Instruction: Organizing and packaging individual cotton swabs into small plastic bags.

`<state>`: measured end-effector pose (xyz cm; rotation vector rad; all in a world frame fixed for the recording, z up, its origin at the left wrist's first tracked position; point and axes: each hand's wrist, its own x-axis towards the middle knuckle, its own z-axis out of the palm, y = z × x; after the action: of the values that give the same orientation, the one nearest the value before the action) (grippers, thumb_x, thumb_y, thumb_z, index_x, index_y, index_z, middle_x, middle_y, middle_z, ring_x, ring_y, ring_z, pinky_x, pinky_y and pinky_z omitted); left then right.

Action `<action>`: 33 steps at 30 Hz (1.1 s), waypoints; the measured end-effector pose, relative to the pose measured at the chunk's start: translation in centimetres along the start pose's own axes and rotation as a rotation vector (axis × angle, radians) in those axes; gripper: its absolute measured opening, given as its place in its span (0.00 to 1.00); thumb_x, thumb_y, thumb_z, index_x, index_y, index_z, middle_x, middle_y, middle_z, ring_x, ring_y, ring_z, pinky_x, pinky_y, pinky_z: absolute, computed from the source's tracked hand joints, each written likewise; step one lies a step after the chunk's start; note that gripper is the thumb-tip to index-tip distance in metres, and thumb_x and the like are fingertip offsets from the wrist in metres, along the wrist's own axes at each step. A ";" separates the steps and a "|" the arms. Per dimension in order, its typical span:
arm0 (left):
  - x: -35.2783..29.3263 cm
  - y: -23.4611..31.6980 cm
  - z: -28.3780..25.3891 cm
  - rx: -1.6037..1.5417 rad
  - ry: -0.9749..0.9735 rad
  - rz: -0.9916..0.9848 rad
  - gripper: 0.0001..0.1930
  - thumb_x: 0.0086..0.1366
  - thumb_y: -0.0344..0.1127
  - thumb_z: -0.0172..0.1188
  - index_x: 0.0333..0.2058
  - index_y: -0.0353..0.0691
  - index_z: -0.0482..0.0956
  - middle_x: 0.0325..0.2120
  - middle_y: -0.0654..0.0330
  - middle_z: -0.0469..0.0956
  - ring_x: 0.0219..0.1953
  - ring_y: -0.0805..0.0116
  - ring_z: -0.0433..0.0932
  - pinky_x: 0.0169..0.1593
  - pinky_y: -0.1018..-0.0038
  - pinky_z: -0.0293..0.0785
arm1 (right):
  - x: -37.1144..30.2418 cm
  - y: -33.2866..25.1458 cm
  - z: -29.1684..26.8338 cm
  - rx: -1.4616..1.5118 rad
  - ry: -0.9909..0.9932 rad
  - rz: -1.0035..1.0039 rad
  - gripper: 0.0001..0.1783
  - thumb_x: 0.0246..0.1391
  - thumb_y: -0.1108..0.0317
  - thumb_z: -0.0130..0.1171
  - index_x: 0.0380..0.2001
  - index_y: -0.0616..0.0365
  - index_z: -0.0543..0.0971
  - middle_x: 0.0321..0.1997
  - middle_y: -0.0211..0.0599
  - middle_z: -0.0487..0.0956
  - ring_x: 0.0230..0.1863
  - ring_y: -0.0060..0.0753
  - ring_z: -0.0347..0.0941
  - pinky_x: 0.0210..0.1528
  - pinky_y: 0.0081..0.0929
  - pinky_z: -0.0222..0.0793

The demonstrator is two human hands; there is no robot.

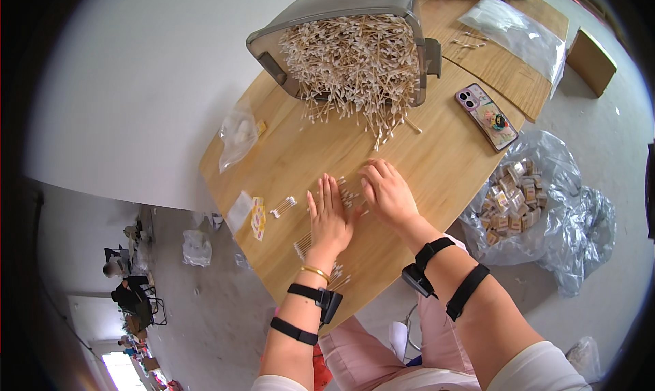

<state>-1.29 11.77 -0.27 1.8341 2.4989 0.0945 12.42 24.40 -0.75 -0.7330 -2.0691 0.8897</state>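
Observation:
On the wooden table, my left hand (pixel 331 217) lies with its fingers stretched out, beside a small group of cotton swabs (pixel 348 192). Just right of that group, my right hand (pixel 390 194) has its fingers bent down and closed at the swabs; its fingertips are partly hidden, so what they hold cannot be made out. More cotton swabs (pixel 303 245) lie in a row under and beside my left wrist. A small separate bunch of swabs (pixel 283 207) rests to the left. Beyond my hands, a tipped grey bin (pixel 334 5) spills a large heap of cotton swabs (pixel 355 60).
A phone (pixel 487 117) lies at the table's right. A yellow-and-white label (pixel 258 219) and a clear bag (pixel 237 137) lie on the left. Right of the table, a large plastic bag (pixel 570 217) holds many small packs (pixel 513 198). Another clear bag (pixel 515 33) covers the far right.

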 end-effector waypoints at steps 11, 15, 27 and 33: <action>3.7 -1.5 0.1 0.058 -0.049 -0.074 0.49 0.72 0.66 0.43 0.74 0.31 0.38 0.76 0.45 0.38 0.79 0.52 0.35 0.77 0.49 0.24 | -0.2 0.1 -0.1 -0.015 0.007 -0.002 0.11 0.61 0.66 0.55 0.44 0.59 0.77 0.52 0.46 0.76 0.58 0.51 0.70 0.63 0.41 0.66; 3.4 -0.9 0.0 0.036 0.021 -0.035 0.50 0.72 0.65 0.45 0.74 0.31 0.38 0.76 0.45 0.38 0.79 0.51 0.35 0.77 0.50 0.25 | -0.2 0.5 -0.2 -0.025 0.007 0.004 0.11 0.62 0.66 0.55 0.44 0.59 0.77 0.52 0.46 0.76 0.59 0.51 0.69 0.64 0.40 0.65; 4.1 -0.7 1.9 -0.085 0.024 -0.068 0.47 0.74 0.64 0.41 0.74 0.29 0.40 0.76 0.42 0.40 0.78 0.46 0.36 0.77 0.51 0.31 | -0.1 0.1 -0.3 -0.011 -0.001 0.000 0.11 0.63 0.66 0.54 0.44 0.58 0.77 0.52 0.46 0.75 0.59 0.51 0.69 0.65 0.41 0.64; 6.5 -0.1 0.9 -0.027 -0.057 -0.239 0.48 0.74 0.69 0.29 0.74 0.31 0.39 0.77 0.46 0.38 0.79 0.54 0.34 0.77 0.51 0.25 | -0.2 0.3 -0.2 -0.004 0.003 -0.005 0.10 0.62 0.67 0.55 0.44 0.58 0.76 0.51 0.45 0.75 0.58 0.50 0.70 0.63 0.42 0.66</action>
<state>-3.25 18.02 -1.13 1.4926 2.6388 0.0663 12.69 24.52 -0.96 -0.7307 -2.0702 0.8816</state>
